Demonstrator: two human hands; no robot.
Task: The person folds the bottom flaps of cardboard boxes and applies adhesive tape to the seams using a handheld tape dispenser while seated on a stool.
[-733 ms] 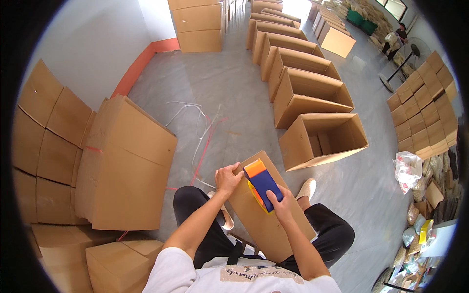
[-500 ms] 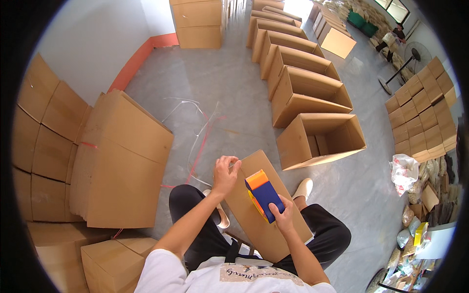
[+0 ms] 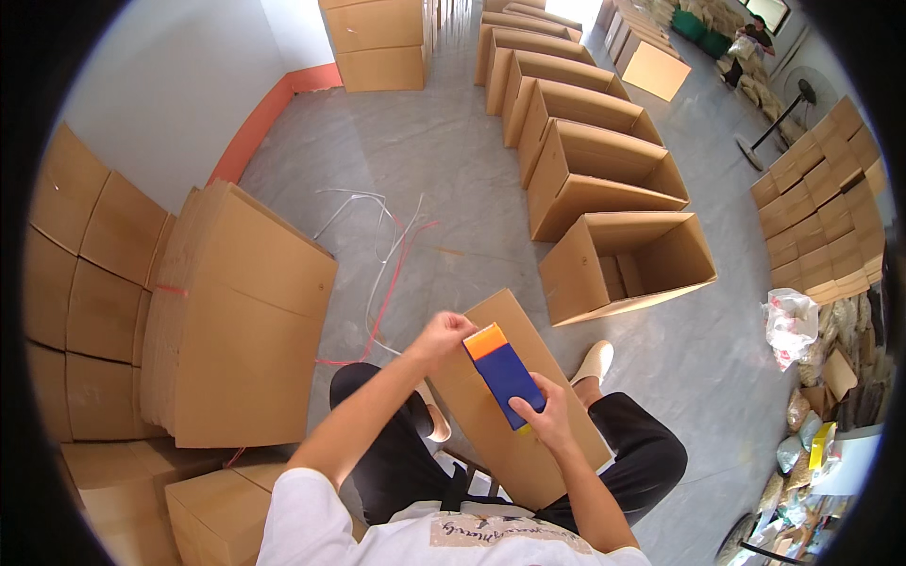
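Note:
My right hand is wrapped around the lower end of a blue and orange tape dispenser, thumb lying on its blue side. The dispenser is tilted above a brown cardboard box, whose closed face slopes across my lap between my knees. At the dispenser's orange front end, my left hand has its fingers curled in a pinch, close to or touching the edge. Whatever lies between those fingertips is too small to make out.
Open cartons stand in a row ahead on the right. A bundle of flattened cardboard leans at the left, beside stacked boxes. Loose white and red straps lie on the floor. Far right are a standing fan and another person.
My left hand has come right and slightly down to the dispenser's orange end. The dispenser has rolled in my right hand, showing more of its blue side; its yellow part is mostly hidden.

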